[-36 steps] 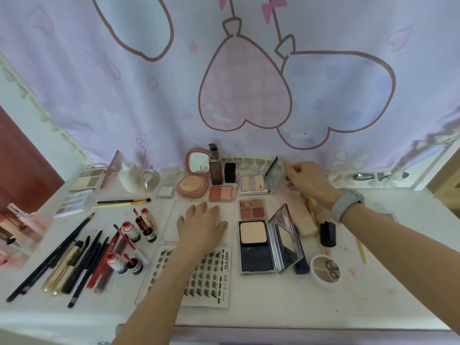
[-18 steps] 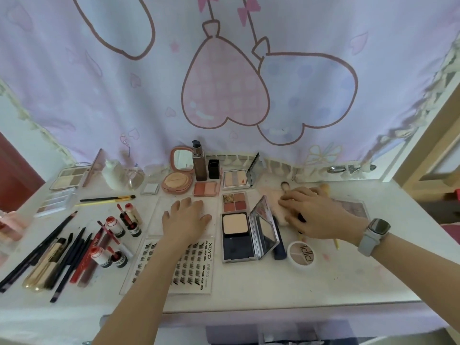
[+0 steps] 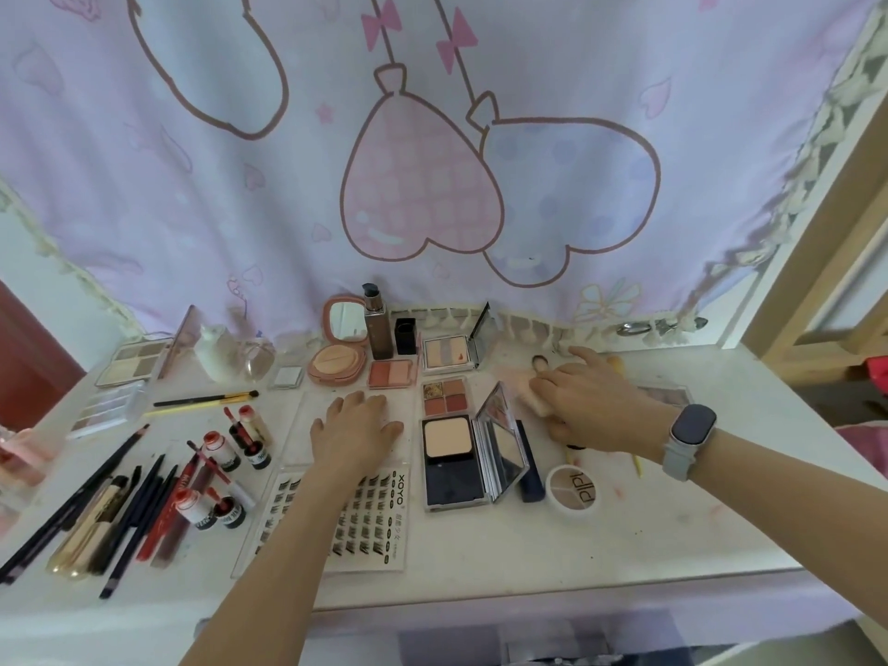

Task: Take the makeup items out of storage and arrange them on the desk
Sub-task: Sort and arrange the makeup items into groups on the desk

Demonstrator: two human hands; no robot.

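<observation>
Fingers of the left hand (image 3: 353, 427) lie straight and spread, flat on a clear plastic sheet (image 3: 307, 430) at the centre of the frame, holding nothing. Right of centre, the right hand (image 3: 593, 408) lies palm down with its fingers loosely bent over a pink puff (image 3: 531, 398) and some small items; whether it actually grips any of them cannot be told, as the fingertips are hidden. A brush tip (image 3: 539, 361) pokes out just above its knuckles, and a grey smartwatch (image 3: 689, 432) sits on the wrist. Between the two hands an open powder compact (image 3: 456, 461) rests with its mirror lid tilted up, a four-pan eyeshadow palette (image 3: 444, 397) just above it. Below the left wrist is a lash tray (image 3: 365, 511) marked XOYO. A round concealer pot (image 3: 574, 492) lies lower right of the compact. Toward the lower left, pencils and brushes (image 3: 120, 507) fan out beside small red-capped bottles (image 3: 218, 451). All of it rests on the white desk (image 3: 672, 531), under a pink curtain (image 3: 432, 137) filling the upper frame.
</observation>
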